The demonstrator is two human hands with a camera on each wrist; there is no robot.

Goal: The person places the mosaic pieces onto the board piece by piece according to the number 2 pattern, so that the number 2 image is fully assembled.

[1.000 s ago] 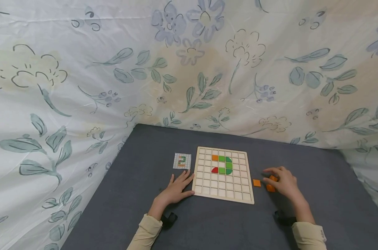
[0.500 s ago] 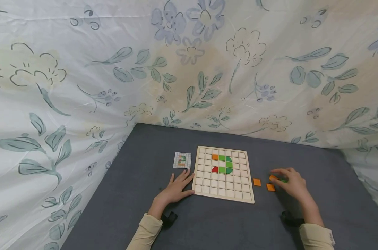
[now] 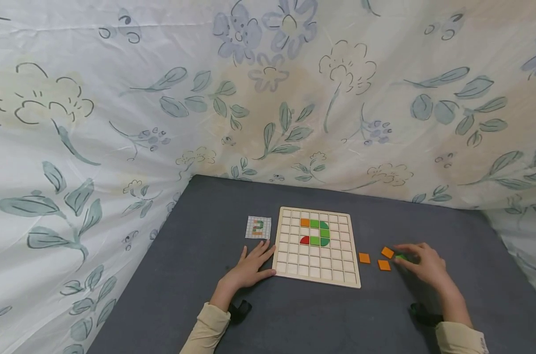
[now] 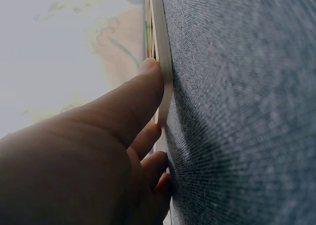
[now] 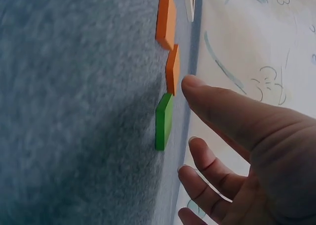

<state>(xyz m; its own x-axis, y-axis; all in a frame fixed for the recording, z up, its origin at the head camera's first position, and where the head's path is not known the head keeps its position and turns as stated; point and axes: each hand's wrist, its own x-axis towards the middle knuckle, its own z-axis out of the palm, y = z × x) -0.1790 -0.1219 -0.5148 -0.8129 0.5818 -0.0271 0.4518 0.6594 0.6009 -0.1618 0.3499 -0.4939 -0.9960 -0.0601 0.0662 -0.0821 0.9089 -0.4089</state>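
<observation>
My left hand (image 3: pixel 249 269) lies with fingers spread at the left edge of a wooden grid board (image 3: pixel 294 270); in the left wrist view its thumb (image 4: pixel 140 94) touches the board's side. The board carries green, orange and red tiles set in a curved shape. To the board's right my right hand (image 3: pixel 425 265) hovers over a green square tile (image 5: pixel 164 121), fingers apart and relaxed, gripping nothing. The hand partly covers that tile in the head view. Beside it lie orange square tiles: one (image 3: pixel 387 252) right by the fingertips, another (image 3: pixel 384 265) nearer me.
A third orange tile (image 3: pixel 364 258) sits close to the board's right edge. A small pattern card (image 3: pixel 258 227) lies left of the board, beyond my left hand. A floral cloth (image 3: pixel 268 123) hangs behind the dark table (image 3: pixel 330 319).
My right hand has shifted right, off the orange tiles, over the green tile. The orange tiles that were partly covered now show apart. My left hand has stayed in place.
</observation>
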